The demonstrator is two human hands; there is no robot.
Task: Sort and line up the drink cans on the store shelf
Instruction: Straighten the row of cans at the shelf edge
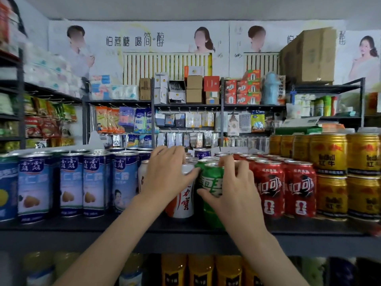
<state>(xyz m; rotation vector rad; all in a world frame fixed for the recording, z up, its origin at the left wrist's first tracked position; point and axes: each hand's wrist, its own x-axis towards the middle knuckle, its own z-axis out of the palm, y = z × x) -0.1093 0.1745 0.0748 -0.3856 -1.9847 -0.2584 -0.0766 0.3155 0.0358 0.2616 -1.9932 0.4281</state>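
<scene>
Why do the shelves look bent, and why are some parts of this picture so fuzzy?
Head view: the wide lens bows the shelf edge and tilts the side racks; the centre is fairly sharp, with the left hand on the white can and the right hand gripping the green can; the corners and the bottles below are smeared; light is soft and even, without hard shadows.

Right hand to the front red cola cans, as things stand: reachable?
Probably yes. The right hand grips the green can, and the red cola cans stand right beside it at the shelf front with nothing before them. It would have to release the green can first.
</scene>
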